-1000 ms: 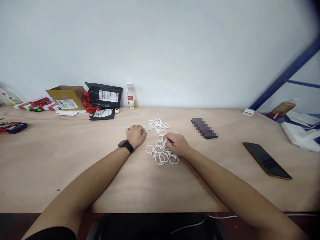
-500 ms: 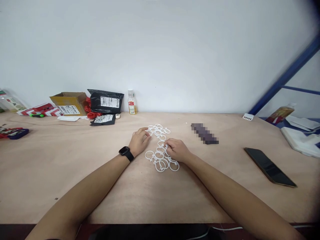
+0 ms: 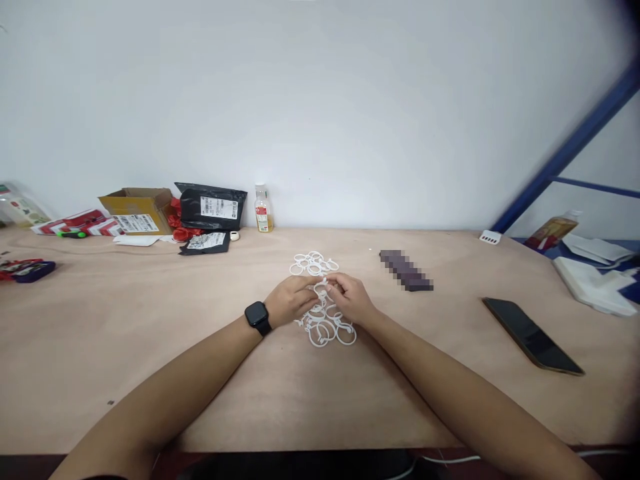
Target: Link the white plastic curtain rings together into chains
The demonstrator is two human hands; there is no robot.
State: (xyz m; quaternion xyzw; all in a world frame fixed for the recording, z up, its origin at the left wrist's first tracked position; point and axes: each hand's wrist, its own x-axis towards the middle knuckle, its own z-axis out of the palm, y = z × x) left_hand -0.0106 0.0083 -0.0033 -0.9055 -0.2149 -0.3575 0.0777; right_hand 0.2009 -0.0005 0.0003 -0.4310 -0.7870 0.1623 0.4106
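A chain of white plastic rings point(image 3: 325, 327) lies on the wooden table point(image 3: 150, 347) in front of me. A loose heap of white rings point(image 3: 313, 263) sits a little farther back. My left hand point(image 3: 293, 301), with a black watch on the wrist, and my right hand point(image 3: 353, 299) meet over the near cluster. Both pinch a white ring point(image 3: 323, 287) between their fingertips, fingers closed on it.
A dark phone point(image 3: 531, 332) lies at the right. A dark blurred block point(image 3: 406, 270) sits behind it. At the back left stand a small bottle point(image 3: 263, 209), black mailer bags point(image 3: 213, 205) and a cardboard box point(image 3: 135, 209). White items and a blue frame are far right.
My left hand has moved from the far ring heap toward the right hand, and both now pinch a ring together. The view has shifted slightly.
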